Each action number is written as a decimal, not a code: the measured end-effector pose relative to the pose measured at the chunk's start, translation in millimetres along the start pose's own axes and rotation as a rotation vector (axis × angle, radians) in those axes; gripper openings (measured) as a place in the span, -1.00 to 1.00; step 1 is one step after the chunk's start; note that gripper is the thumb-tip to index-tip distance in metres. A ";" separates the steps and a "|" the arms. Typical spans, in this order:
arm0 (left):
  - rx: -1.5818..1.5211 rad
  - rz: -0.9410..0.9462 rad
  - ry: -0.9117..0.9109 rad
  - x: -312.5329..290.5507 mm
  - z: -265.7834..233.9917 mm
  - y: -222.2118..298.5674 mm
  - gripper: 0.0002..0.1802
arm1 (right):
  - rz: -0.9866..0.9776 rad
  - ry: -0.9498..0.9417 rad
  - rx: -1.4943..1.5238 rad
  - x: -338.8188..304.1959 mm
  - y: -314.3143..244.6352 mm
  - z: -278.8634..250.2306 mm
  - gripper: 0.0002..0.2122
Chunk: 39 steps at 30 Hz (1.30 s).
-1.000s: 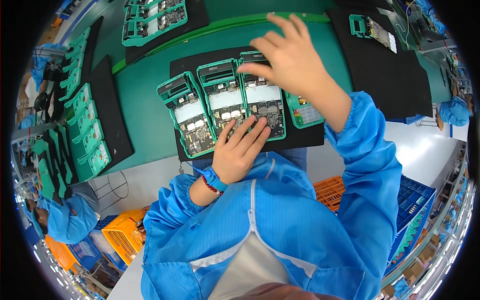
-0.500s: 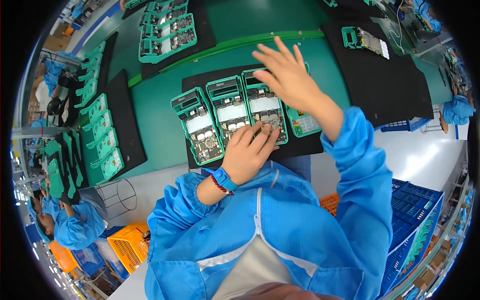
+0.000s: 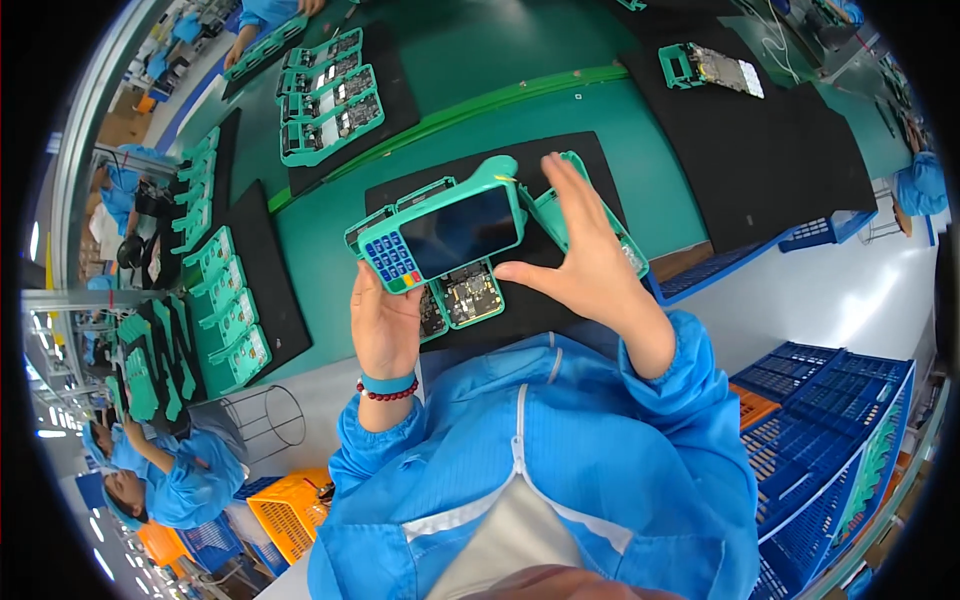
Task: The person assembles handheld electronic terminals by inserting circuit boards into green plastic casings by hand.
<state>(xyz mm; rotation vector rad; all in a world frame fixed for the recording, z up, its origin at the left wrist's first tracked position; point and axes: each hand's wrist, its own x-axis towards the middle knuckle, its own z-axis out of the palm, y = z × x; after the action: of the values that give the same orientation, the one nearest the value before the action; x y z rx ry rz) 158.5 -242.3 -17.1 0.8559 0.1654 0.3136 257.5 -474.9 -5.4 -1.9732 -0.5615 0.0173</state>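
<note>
My left hand [image 3: 386,325] grips the keypad end of a green handheld payment terminal [image 3: 460,232], its dark screen and blue keys facing up. It is raised and tilted above the work mat. My right hand [image 3: 590,250] is open beside the terminal's right end, thumb and fingers spread apart with nothing between them. Under the terminal, partly hidden, lie opened green terminal housings with bare circuit boards [image 3: 471,296] on a black mat [image 3: 480,160]. Another green housing [image 3: 550,213] lies at the right, partly covered by my right hand.
Opened terminals [image 3: 330,130] stand in a row on a far mat. One lone unit [image 3: 725,72] lies on the right-hand mat [image 3: 780,170]. Green shells [image 3: 235,300] line the left mat. Blue crates [image 3: 820,410] and an orange crate [image 3: 290,515] flank me. Co-workers [image 3: 190,480] are at left.
A terminal has been lifted from the row and turned screen side up in my left hand. My right hand has come lower and nearer. My left hand has shifted left.
</note>
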 end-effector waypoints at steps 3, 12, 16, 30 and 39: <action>-0.047 -0.015 0.031 -2.2 -13.6 -0.6 -0.68 | 0.078 -0.121 0.068 -0.9 0.7 4.5 0.10; -0.394 -0.186 -0.051 -18.5 -25.3 -10.1 -0.60 | -0.018 0.044 -0.026 -0.6 -21.8 19.8 -0.18; -0.491 -0.254 -0.007 -19.6 -27.5 -14.1 -0.65 | 0.030 0.055 0.309 -2.9 -27.4 21.0 -0.26; -0.218 -0.162 -0.123 -29.5 -32.4 -14.8 -0.51 | 0.117 -0.120 0.357 -11.0 -25.8 12.0 -0.21; -0.266 -0.189 -0.148 -26.8 -30.4 -14.9 -0.57 | 0.097 -0.063 0.452 -15.5 -33.0 10.5 -0.34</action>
<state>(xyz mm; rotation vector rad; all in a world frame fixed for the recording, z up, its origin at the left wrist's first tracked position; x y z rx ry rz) 128.2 -238.8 -47.6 0.5917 0.0637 0.0909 228.5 -460.4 14.4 -1.5604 -0.4555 0.2466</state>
